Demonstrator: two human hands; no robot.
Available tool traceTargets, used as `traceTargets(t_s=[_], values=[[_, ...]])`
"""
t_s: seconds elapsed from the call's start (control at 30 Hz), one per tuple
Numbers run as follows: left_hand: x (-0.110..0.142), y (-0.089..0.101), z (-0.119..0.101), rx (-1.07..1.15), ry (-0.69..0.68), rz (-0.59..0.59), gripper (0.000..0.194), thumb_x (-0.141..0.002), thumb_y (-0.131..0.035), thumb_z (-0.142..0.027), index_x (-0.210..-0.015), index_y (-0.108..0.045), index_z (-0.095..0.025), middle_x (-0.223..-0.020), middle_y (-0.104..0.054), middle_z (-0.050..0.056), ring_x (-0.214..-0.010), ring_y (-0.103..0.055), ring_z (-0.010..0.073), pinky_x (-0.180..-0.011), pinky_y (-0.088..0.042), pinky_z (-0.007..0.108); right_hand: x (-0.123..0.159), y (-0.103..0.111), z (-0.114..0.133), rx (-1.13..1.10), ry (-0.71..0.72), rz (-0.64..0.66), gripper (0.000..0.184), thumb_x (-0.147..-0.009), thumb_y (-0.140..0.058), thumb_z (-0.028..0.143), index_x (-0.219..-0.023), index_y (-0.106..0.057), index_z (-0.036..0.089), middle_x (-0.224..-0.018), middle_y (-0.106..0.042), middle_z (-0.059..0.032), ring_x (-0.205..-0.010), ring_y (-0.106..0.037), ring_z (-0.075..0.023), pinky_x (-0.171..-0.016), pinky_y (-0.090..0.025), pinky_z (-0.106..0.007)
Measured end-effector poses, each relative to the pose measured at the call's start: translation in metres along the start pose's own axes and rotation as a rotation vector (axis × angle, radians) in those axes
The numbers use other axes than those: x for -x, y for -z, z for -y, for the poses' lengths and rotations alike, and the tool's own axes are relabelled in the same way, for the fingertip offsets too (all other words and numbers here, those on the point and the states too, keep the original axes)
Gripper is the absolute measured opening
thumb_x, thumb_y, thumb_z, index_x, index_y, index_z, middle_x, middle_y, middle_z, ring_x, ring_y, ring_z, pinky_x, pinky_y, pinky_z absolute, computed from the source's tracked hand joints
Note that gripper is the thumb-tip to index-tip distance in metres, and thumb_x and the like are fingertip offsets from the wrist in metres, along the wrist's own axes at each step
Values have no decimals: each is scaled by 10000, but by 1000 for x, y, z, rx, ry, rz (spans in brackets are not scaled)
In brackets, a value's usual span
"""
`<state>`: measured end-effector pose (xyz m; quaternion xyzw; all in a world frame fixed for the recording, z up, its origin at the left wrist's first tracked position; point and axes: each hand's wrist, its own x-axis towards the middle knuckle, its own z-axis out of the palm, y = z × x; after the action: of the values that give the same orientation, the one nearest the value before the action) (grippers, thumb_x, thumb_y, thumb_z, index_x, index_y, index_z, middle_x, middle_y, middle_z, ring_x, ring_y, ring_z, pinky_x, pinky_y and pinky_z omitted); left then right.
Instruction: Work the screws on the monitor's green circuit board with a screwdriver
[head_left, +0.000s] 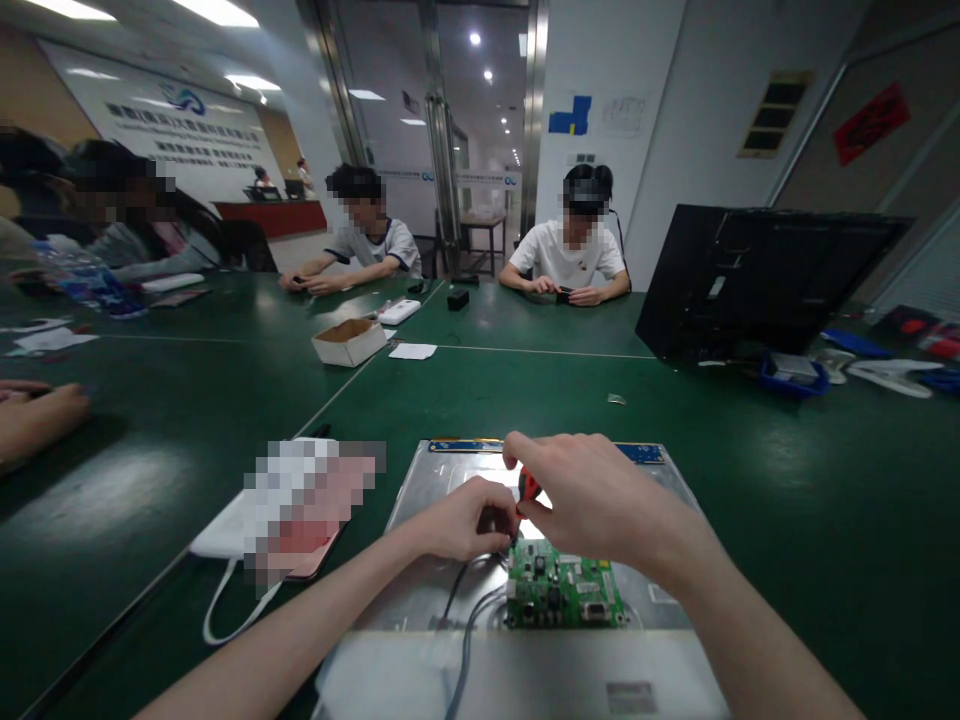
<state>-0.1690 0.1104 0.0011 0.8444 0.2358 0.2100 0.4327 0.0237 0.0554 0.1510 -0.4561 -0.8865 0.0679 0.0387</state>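
Observation:
My right hand (600, 490) is closed around the red and black handle of a screwdriver (529, 486), held upright with its lower end pointing down. Next to it, my left hand (472, 518) pinches at the upper left corner of a green circuit board (566, 590); what its fingertips hold is hidden. The board lies on the silvery metal back of a flat display panel (416, 500). Along the panel's far edge runs a thin blue circuit strip (637, 454). A grey cable (469, 640) passes left of the board towards me.
Left of the panel lie a white pouch (225, 520) with a strap and a pink item (330, 540). An open box (349, 345) stands farther off on the green table (510, 390). A black monitor (750, 285) is at right. Several people sit around, one person's hand (45, 420) at far left.

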Motion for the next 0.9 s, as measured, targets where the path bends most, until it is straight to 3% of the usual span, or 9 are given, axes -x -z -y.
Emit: traceTargets(t_s=[0.2, 0.3, 0.4, 0.5, 0.63, 0.73, 0.8, 0.9], values=[[0, -1, -8, -18, 8, -27, 61, -659, -589, -100, -692, -616, -143, -684, -633, 10, -609, -555, 140, -581, -433, 223, -6, -5, 0, 24, -35, -55, 183, -900, -620, 406, -870, -621, 226, -792, -719, -15, -682, -649, -184, -510, -234, -279], [1, -2, -7, -14, 36, -44, 68, -664, -601, -105, -717, -618, -144, -690, -639, 9, -612, -568, 143, -581, -447, 221, -6, -5, 0, 20, -22, -53, 99, -889, -615, 306, -929, -613, 215, -804, -724, -18, -675, -644, -175, -509, -232, -275], [1, -2, -6, -24, 42, -23, 40, -707, -610, -133, -743, -622, -144, -676, -628, 0, -589, -557, 137, -558, -436, 217, -4, -3, 0, -20, 18, -45, 170, -855, -630, 241, -1016, -588, 203, -865, -733, -30, -711, -658, -181, -518, -260, -267], [1, -1, -7, -52, 15, -14, 20, -720, -624, -141, -734, -613, -149, -686, -626, 4, -612, -563, 147, -589, -442, 235, -5, -3, 1, -10, 6, -60, 136, -884, -633, 336, -947, -614, 217, -845, -729, -28, -717, -663, -194, -515, -245, -276], [2, -2, -8, -83, 6, -43, 83, -701, -613, -102, -765, -620, -153, -708, -651, 11, -638, -580, 158, -606, -453, 239, -8, -5, -1, 53, -39, -68, 224, -930, -583, 409, -837, -629, 210, -740, -701, -34, -654, -636, -181, -502, -211, -291], [3, -3, -9, -108, -3, -39, 74, -714, -621, -101, -768, -617, -151, -726, -662, 14, -642, -590, 158, -608, -456, 235, -7, -4, -4, 25, -7, -72, 105, -900, -602, 306, -916, -615, 204, -792, -718, -30, -663, -634, -171, -507, -235, -279], [3, -3, -10, -116, -4, -43, 75, -726, -632, -107, -784, -622, -152, -728, -664, 13, -639, -585, 156, -604, -454, 233, -6, -3, -5, -10, 19, -60, 125, -867, -619, 260, -974, -597, 198, -856, -730, -32, -698, -646, -172, -525, -272, -270], [4, -3, -11, -119, 12, -52, 104, -735, -641, -101, -822, -636, -156, -738, -670, 11, -651, -587, 159, -626, -462, 239, -6, -2, -6, -9, 14, -43, 163, -883, -624, 325, -993, -601, 207, -862, -733, -36, -720, -656, -184, -538, -284, -271]])
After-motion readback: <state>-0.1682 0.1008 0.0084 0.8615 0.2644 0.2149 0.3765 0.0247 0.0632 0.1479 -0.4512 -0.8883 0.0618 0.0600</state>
